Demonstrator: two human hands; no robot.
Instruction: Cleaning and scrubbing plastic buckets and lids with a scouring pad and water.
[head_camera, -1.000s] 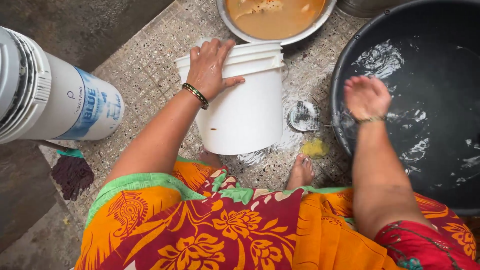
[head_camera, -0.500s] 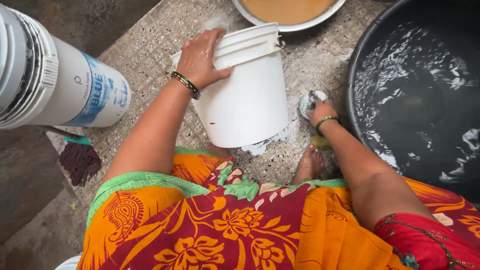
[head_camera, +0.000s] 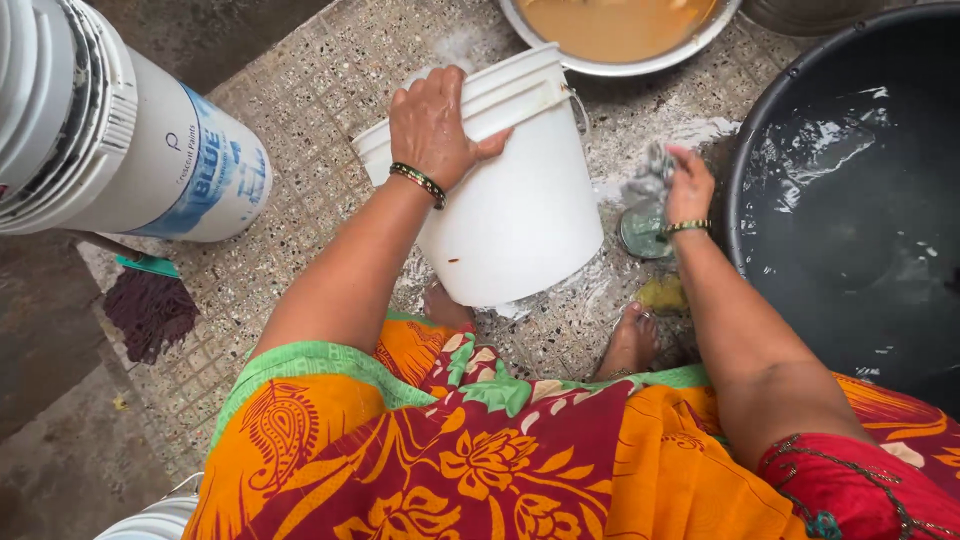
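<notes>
My left hand grips the rim of a white plastic bucket, which is tilted on the speckled floor in front of my feet. My right hand is closed on a grey metal scrubber, lifted just above a small round dish on the floor. The scrubber hangs between the bucket's right side and the big black tub of water.
A steel basin of brownish liquid sits beyond the bucket. A large white-and-blue drum lies at the left, a dark cloth below it. A yellow sponge lies by my right foot.
My right hand left the tub's water, went down to the small dish, took the scrubber and has now raised it. The bucket has tilted a little under my left hand.
</notes>
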